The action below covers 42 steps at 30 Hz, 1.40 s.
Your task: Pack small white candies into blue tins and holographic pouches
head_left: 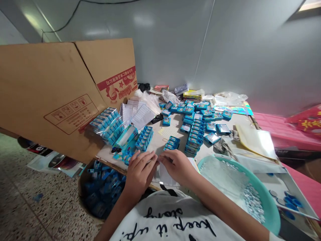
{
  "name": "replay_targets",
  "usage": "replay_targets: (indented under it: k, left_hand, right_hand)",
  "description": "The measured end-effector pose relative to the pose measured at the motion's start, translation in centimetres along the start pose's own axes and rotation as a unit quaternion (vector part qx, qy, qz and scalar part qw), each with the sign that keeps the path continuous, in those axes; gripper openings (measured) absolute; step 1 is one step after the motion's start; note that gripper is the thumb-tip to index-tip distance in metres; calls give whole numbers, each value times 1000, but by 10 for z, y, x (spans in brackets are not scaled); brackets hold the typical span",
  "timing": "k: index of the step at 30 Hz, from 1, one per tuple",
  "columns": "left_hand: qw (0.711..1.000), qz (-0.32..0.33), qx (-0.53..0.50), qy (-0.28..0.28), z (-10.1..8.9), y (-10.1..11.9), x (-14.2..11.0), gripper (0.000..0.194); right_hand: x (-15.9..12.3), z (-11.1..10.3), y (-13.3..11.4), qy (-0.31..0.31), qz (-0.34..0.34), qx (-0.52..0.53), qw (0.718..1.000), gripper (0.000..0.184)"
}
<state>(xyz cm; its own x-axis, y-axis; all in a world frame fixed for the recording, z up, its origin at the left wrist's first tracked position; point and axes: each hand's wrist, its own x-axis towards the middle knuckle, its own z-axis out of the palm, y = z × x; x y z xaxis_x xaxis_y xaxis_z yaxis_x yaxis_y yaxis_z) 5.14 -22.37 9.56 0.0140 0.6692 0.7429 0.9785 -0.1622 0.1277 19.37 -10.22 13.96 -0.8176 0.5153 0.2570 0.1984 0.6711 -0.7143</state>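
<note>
Around the bottom middle of the frame, the left hand [142, 169] and right hand [177, 164] come close, fingertips almost meeting – I cannot tell if they pinch anything. Just past them stand a short row of blue boxes [172, 143] and a long row of blue boxes [194, 138], maybe lined up to stay neat. Lower right, a green tub [272, 207] holds white bits [253, 202] – probably for easy reach.

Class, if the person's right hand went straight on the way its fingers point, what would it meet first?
Most likely the left hand, whose fingertips lie just ahead of the right hand; whether they already touch is unclear.
</note>
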Motion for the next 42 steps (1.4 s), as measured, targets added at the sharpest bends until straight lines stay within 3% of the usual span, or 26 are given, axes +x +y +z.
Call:
replay_targets:
  k: [9,12,14,17,19,23,26,27,29,31,32,34,36,42]
  left_hand:
    - [999,29,29,1,5,1,-15,32]
    - [996,48,-69,16,13,1,-23,27]
    - [979,-46,-192,57,23,-4,-29,18]
    - [884,-333,-298,138,39,-24,-39,7]
    - [836,-436,-308,126,47,-42,-48,19]
    - [810,-479,-333,54,54,-71,-67,40]
    - [800,-485,-350,37,55,-75,-74,58]
    - [800,-480,-359,22,55,-74,-75,60]
    - [805,-463,-371,-18,56,-69,-72,64]
    - [806,-449,-381,-64,57,-65,-67,68]
    - [805,-444,-384,-84,57,-64,-64,71]
    - [803,-434,-391,-118,59,-63,-59,77]
    - [801,-423,-400,-138,59,-65,-56,82]
    - [795,-425,-405,-154,61,-87,-61,83]
  right_hand:
    - [-1,-2,6,17,16,5,1000,23]
    - [0,-8,15,38,30,-27,998,25]
    - [-2,-17,29,68,62,-78,993,25]
    - [-17,-31,65,90,149,-184,967,24]
    - [-38,-38,96,49,228,-247,940,25]
    - [-87,-37,153,-58,376,-323,866,27]
    - [-105,-26,169,6,388,-409,826,30]
    - [-103,-21,168,44,368,-417,830,33]
    - [-89,-7,155,93,291,-351,885,36]
    - [-64,11,136,72,189,-183,962,36]
    - [-49,21,125,37,148,-81,985,36]
    - [-18,45,106,-44,107,86,990,36]
    - [10,70,93,-98,102,173,975,39]
    - [56,117,93,-145,76,151,975,13]
